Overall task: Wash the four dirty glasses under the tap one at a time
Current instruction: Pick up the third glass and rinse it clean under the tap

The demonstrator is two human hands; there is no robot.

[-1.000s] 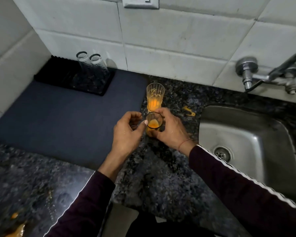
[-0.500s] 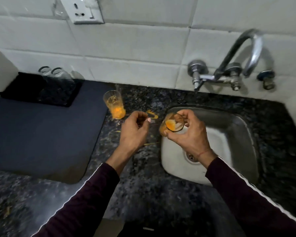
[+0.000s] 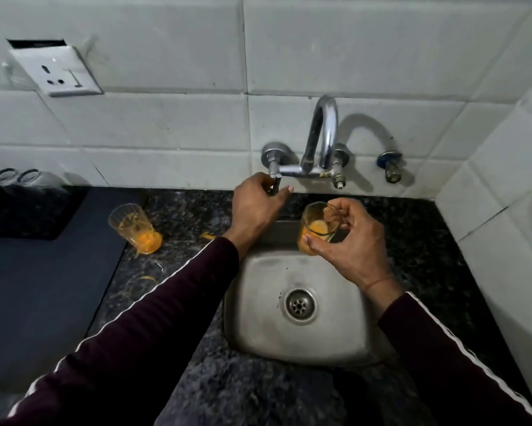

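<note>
My right hand grips a dirty glass with orange residue, tilted, over the back of the steel sink. My left hand reaches up to the wall tap, its fingers curled round the left tap handle. No water runs from the spout. A second dirty glass with orange residue stands on the dark granite counter to the left of the sink. Two clear glasses stand upside down on a black ridged mat at the far left.
A dark blue mat covers the counter on the left. Orange smears mark the granite beside it. A white wall socket sits above on the tiled wall. A tiled side wall closes off the right.
My right hand has carried the glass from the counter's edge to over the sink, under the tap. My left hand has left the glass and taken the tap handle.
</note>
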